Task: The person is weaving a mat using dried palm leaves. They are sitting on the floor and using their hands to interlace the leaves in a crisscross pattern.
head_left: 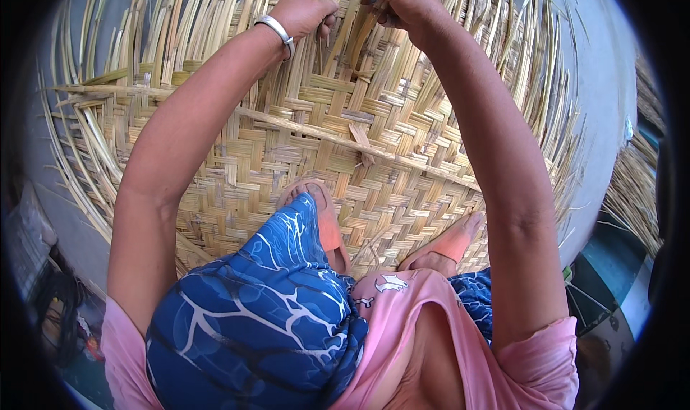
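Note:
A large mat of woven split-cane strips (262, 155) lies beneath me, its loose strip ends fanning out at the far side and both flanks. At the top of the head view, my left hand (303, 15), with a silver bangle at the wrist, is closed on a thin cane strip that runs up between my hands. Close to its right, my right hand (408, 6) is curled with thumb and fingers pinched around a cane strip (361, 36) that slants down toward the weave. The far ends of both strips are partly hidden by my fingers and the picture's edge.
A long thin stick (316, 131) crosses the mat, with a short wood chip (361, 144) beside it. My sandalled feet (327, 223) rest on the weave. Bundles of dry stalks (632, 187) lie at the right, and assorted items (61, 316) at the lower left.

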A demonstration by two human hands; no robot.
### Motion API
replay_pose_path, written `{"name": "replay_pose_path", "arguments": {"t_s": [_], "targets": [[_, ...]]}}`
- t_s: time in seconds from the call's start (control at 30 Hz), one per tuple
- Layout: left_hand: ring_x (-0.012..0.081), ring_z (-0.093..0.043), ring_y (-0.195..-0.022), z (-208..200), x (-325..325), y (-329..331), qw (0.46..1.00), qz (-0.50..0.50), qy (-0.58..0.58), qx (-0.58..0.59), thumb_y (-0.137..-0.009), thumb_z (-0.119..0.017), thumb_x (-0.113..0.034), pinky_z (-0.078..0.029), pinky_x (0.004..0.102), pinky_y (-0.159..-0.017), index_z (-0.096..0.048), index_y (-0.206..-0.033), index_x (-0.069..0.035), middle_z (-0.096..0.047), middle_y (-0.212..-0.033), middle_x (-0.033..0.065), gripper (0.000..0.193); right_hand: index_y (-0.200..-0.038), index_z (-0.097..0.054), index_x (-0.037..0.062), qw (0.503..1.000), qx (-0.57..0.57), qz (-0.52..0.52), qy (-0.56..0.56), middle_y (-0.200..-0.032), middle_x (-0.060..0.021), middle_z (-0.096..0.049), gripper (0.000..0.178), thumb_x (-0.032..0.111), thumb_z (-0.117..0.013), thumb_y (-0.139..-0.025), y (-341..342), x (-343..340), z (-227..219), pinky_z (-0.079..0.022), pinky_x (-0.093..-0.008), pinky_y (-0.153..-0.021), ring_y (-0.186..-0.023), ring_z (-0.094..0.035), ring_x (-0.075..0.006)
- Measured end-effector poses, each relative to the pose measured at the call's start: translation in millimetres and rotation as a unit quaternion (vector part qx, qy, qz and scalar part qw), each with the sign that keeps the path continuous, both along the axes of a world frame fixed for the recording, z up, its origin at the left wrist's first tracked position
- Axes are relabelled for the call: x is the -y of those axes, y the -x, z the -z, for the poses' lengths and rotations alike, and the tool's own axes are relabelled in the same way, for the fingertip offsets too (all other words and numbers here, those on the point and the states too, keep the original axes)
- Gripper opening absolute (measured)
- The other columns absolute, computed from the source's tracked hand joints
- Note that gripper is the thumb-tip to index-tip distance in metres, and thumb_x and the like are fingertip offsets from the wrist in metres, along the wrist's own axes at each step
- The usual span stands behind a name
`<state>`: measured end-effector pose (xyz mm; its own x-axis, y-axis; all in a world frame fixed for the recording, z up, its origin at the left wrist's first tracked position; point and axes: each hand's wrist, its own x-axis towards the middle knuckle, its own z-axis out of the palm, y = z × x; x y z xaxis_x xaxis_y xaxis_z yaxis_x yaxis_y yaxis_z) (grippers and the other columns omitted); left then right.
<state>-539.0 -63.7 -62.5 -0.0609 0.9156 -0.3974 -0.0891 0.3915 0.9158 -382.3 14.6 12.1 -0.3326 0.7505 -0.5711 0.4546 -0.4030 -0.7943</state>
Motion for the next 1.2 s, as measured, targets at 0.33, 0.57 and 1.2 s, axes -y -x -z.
{"name": "replay_pose_path", "arguments": {"t_s": [0.33, 0.57, 1.2], "targets": [[0.0167, -0.057, -0.048, -11, 1, -19, 0.982, -0.107, 0.007, -0.157, -0.077, -0.056, -0.017, -0.044, 0.0323, -0.044, -0.063, -0.087, 0.001, -0.06, -0.062, 0.0099, 0.022, -0.097, -0.055, -0.0005, 0.939, 0.197, -0.053, -0.277, -0.088, -0.0157, -0.063, 0.038, 0.03, -0.066, -0.078, -29, 118, 18, -0.049, -0.0378, -0.071, -0.081, -0.062, -0.0278], [0.0147, -0.059, -0.053, -2, -2, -7, 0.997, 0.02, 0.016, 0.076, -0.077, -0.063, -0.007, -0.049, 0.0283, -0.048, -0.062, -0.085, -0.002, -0.061, -0.064, 0.0054, 0.009, -0.082, -0.06, 0.0069, 0.937, 0.246, -0.19, -0.16, -0.072, -0.014, -0.064, 0.028, 0.034, -0.063, -0.08, -26, 184, 30, -0.049, -0.0398, -0.064, -0.07, -0.063, -0.0307], [0.0156, -0.063, -0.07, 5, 37, 0, 0.996, 0.068, 0.048, 0.026, -0.079, -0.064, -0.005, -0.053, 0.0291, -0.064, -0.064, -0.101, -0.002, -0.067, -0.081, 0.0075, 0.022, -0.084, -0.062, 0.0087, 0.922, 0.274, -0.206, -0.181, -0.076, -0.0152, -0.065, 0.024, 0.031, -0.06, -0.074, -18, 172, 43, -0.049, -0.0421, -0.07, -0.076, -0.063, -0.0324]]}}
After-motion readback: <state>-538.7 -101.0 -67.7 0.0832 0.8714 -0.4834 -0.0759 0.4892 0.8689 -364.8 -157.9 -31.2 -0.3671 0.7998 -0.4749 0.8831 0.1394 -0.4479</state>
